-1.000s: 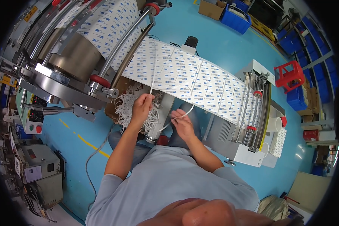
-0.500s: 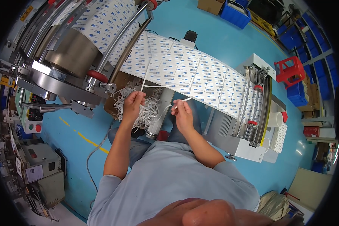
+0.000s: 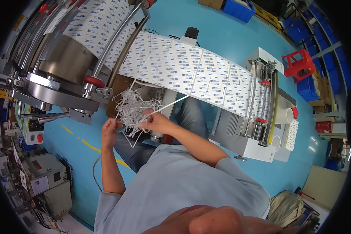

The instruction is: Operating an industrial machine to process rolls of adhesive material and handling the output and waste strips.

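Observation:
Over the near edge of a wide white printed web, my left hand pinches a narrow white strip that slants up to the web's near left edge. My right hand closes its fingertips on another thin white strip, drawn taut from the web's near edge farther right. A slack loop of strip hangs between the two hands. Just beyond them, a tangled heap of waste strips fills a brown cardboard box, partly hidden by the right hand.
A machine with a large metal roller and shiny guide bars stands at the left. The web runs right into a second roller unit. A red stool and blue bins stand farther off. A cable lies on the blue floor.
Both hands have moved left and toward my body, pulling the strips farther off the web. The strip in my right hand is now stretched longer across the box.

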Available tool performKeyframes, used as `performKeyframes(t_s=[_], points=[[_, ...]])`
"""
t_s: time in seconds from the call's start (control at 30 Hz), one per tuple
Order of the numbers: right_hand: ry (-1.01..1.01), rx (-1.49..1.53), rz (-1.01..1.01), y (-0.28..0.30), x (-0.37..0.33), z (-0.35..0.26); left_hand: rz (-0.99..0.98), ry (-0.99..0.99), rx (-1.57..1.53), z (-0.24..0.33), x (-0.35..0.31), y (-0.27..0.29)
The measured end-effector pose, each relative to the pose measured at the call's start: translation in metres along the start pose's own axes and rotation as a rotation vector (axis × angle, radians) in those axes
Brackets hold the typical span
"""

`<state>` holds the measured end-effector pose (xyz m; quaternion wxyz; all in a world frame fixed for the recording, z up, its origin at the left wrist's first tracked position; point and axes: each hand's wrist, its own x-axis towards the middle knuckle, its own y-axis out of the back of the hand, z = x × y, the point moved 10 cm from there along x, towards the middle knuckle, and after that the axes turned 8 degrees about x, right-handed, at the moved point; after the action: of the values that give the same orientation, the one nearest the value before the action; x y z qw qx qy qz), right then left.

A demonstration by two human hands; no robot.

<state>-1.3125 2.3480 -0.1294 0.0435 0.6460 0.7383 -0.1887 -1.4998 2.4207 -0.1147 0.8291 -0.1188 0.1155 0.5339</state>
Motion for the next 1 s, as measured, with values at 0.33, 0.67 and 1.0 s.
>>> performKeyframes(t_s=[0.33,0.67,1.0], points=[[0.078,0.535,0.078,0.033,-0.006,0.016,0.004,-0.21,-0.473,0.04,-0.001,-0.003],[0.121,0.735,0.12,0.072,-0.053,0.03,0.181,-0.088,0.633,0.032,0.035,-0.028],[0.064,0.624,0.112,0.055,-0.052,0.026,-0.066,-0.083,0.341,0.067,0.082,-0.171]])
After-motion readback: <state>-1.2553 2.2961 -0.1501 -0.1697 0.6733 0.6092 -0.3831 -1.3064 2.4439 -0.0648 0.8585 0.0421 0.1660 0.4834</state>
